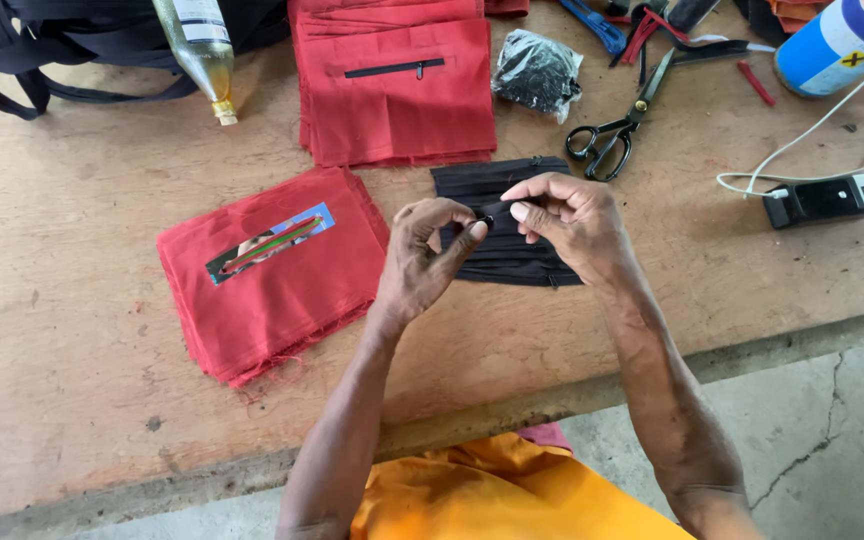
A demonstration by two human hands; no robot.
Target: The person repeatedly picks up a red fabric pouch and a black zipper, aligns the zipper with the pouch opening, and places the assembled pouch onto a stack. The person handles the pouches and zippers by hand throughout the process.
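My left hand (427, 255) and my right hand (567, 220) meet above a pile of black zipper strips (502, 255) on the wooden table (82, 360). Between the fingertips of both hands I pinch one black zipper strip (492, 213), with a small slider at my left thumb and forefinger. To the left lies a stack of red fabric pieces (262, 290) with a slot cut in the top one. Behind my hands sits a second stack of red fabric pieces (397, 95) with a black zipper sewn in.
Black-handled scissors (617, 125) lie behind my right hand, beside a black plastic bag bundle (535, 70). A black device with a white cable (832, 197) lies at right, a blue and white can (832, 45) behind it. A bottle (202, 50) and black straps (32, 50) are far left.
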